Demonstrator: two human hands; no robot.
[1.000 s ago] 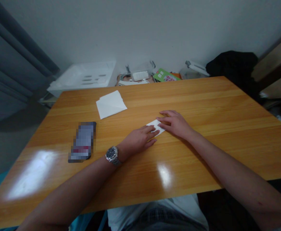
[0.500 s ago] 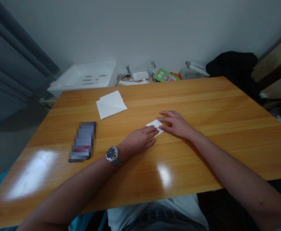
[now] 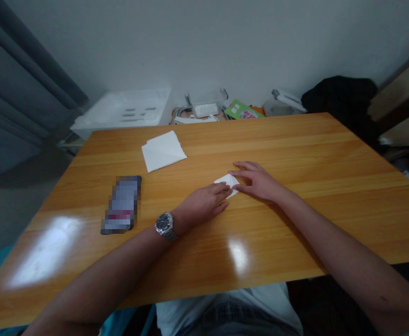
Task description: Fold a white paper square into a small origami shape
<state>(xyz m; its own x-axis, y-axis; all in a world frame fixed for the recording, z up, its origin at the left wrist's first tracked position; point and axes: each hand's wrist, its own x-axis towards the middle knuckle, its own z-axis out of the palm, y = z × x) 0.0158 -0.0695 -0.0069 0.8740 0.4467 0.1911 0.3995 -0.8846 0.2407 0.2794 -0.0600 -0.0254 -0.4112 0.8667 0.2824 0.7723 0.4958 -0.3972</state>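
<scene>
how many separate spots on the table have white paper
2: a small piece partly under the left hand, and larger paper farther back than the phone. Extra sheets may be hidden underneath.

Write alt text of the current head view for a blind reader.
The left hand covers part of a small white paper on a wooden table, while the right hand has its fingers at the paper's right edge. To the left lie larger white sheets and, nearer the viewer, a pixelated phone-like device.
</scene>
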